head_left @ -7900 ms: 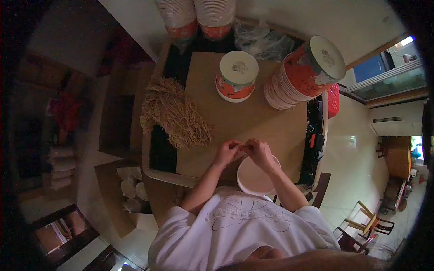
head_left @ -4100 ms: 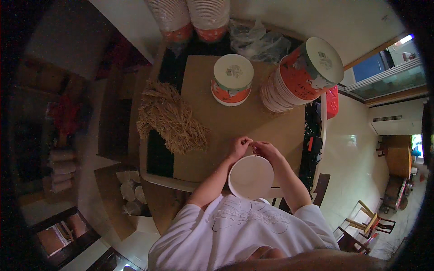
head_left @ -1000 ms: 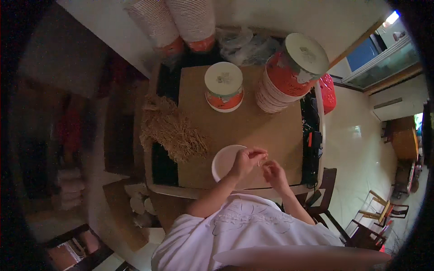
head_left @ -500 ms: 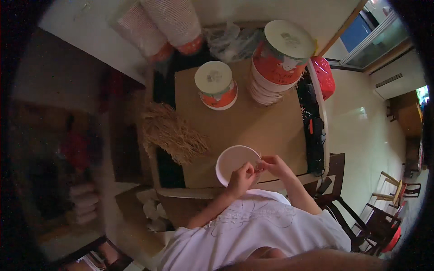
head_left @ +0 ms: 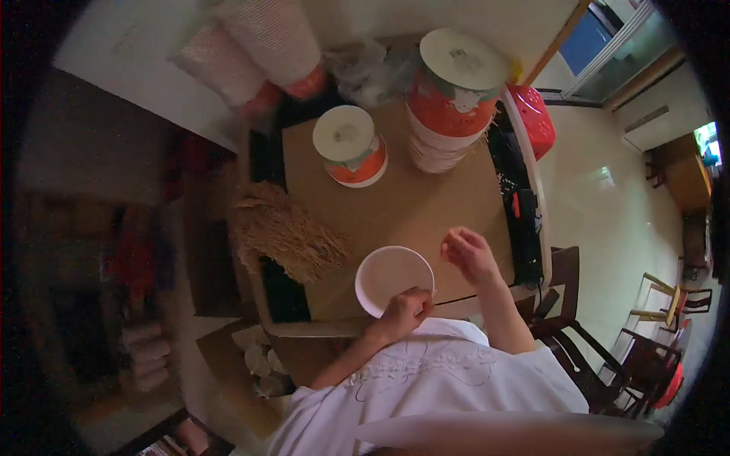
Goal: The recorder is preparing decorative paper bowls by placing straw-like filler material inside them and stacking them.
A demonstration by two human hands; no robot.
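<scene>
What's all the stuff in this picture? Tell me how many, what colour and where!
open tub: 1, white, table's near edge
upside-down tub: 1, orange, green and cream, far middle
tub stack: 1, orange, green and white, far right
wrapped stacks: 2, white and orange, far left
clear bag: 1, colourless, far edge
stringy bundle: 1, tan, left
cardboard sheet: 1, brown, on table
table: 1, pale-rimmed, centre
chairs: several, brown, right
shirt: 1, white, bottom
left grip: 1, bare, over open tub's near-right side
right grip: 1, bare, right of open tub
</scene>
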